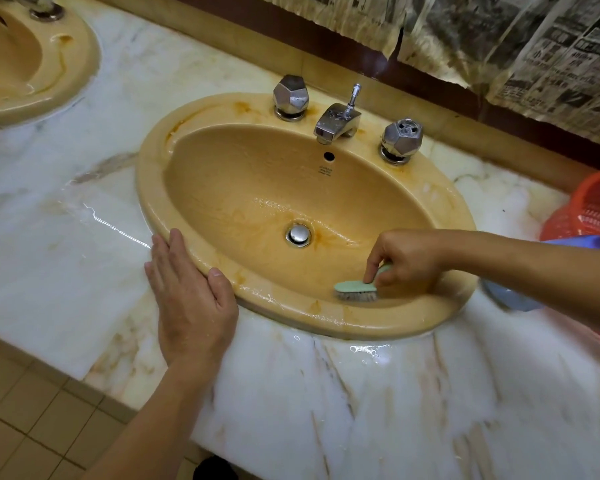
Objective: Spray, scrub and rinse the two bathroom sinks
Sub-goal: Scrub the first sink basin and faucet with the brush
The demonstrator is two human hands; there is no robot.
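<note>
two tan oval sinks showing, both set into one white marble tabletop (66, 278). taking the near sink (194, 258) as landmark: lying at centre of view, basin wet and streaked with orange stains, one round chrome drain plug (299, 234) sitting at its bottom. standing along its far rim, three chrome fittings: one faceted knob (290, 95) at the left, one spout (336, 123) with a lift rod in the middle, one more faceted knob (401, 139) at the right. second sink (73, 57) lying well apart to the far left of it, only partly in view.

two hands working. right hand (406, 258) reaching into the near sink from the right, fingers curled round the handle of one pale green scrub brush (355, 289), index finger pressing on its back; bristles touching the front inner wall of the basin, just inside the near rim. left hand (191, 299) lying flat on the tabletop against the sink's front-left rim, fingers straight and together, gripping nothing, thumb resting on the rim.

one red plastic basket (582, 209) sitting right of the sink, cut by the frame edge. sheets of newspaper (551, 64) hanging on the wall behind the sink. beige floor tiles (32, 420) showing below the tabletop's front edge.
</note>
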